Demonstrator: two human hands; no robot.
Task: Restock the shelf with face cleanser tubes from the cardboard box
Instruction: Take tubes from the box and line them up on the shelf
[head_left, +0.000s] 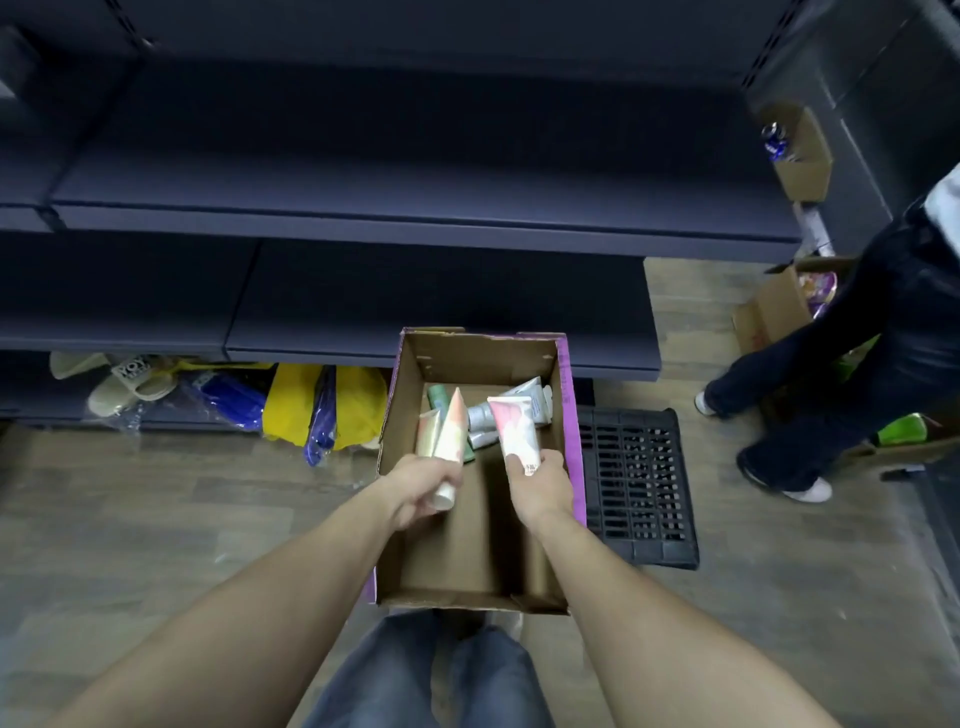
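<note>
Both forearms reach forward from the bottom edge, over a pair of grey-trousered knees (441, 670), into the open cardboard box (410, 519) standing on the wood-look floor (156, 519). The left hand (421, 488) is curled round the cap ends of two peach-and-cream tubes (448, 431), which fan upward and away from the fist, their crimped ends pointing toward the shelf. The right hand (540, 480) pinches a single pink-and-white tube (514, 423) near its cap, thumb on the printed face, the flat end likewise pointing away. All three held tubes are above the far half of the box. Beyond them, on the box floor against the far wall, lie the remaining tubes (488, 415), white, silver and green, in a loose heap. The dark shelf (415, 192) runs across the upper frame, its lower board just past the box's far rim. Sandals and yellow and blue packages (311, 405) sit under the bottom shelf at left. A black plastic crate (639, 483) lies beside the box at right, and another person's legs (857, 364) stand near more cartons.
</note>
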